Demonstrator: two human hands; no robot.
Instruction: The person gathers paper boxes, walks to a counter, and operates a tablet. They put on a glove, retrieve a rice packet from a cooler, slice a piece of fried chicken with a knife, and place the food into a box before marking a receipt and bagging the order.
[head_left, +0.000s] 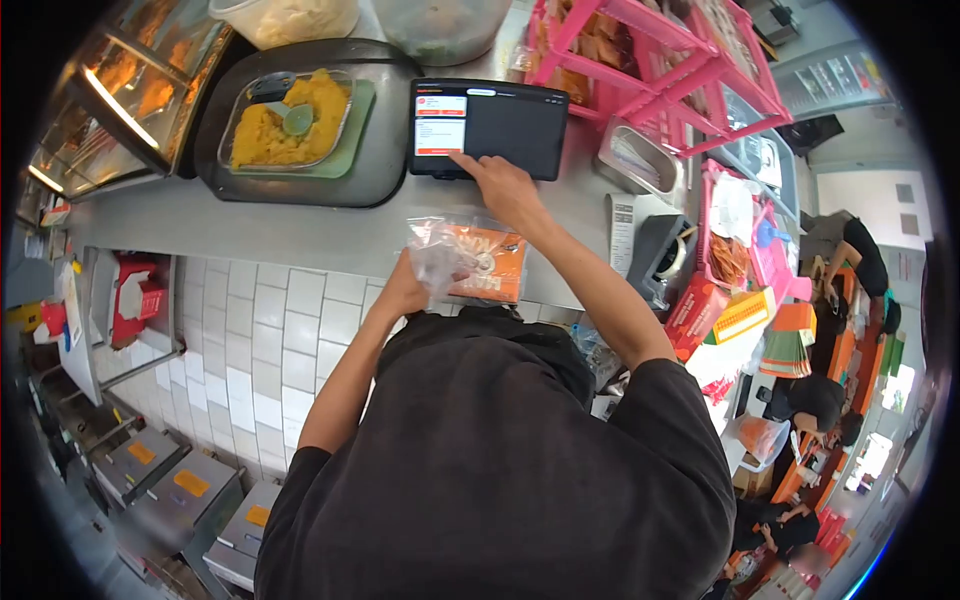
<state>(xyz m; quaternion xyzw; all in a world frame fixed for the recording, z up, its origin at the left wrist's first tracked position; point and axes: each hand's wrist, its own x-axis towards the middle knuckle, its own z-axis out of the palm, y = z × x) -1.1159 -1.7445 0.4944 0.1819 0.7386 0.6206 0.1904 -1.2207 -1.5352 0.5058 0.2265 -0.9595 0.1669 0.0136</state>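
Observation:
My right hand (pixel 503 188) reaches over the steel counter (pixel 330 232) to a tablet (pixel 515 130). Its index finger is at the lower edge of the lit white and orange panel, and the hand seems to hold nothing. At the counter's front edge, my left hand (pixel 405 287) grips the left side of a clear plastic bag (pixel 430 245). An orange and white printed packet (pixel 490 265) shows in or behind this bag. Part of the left fingers is hidden by the plastic.
Left of the tablet, a dark tray (pixel 215 150) bears a container of yellow food (pixel 290 135). Pink racks (pixel 650 60) stand at the back right, beside a metal tin (pixel 640 160). A tape dispenser (pixel 665 250) and red boxes (pixel 697 315) lie right. Several people are farther right.

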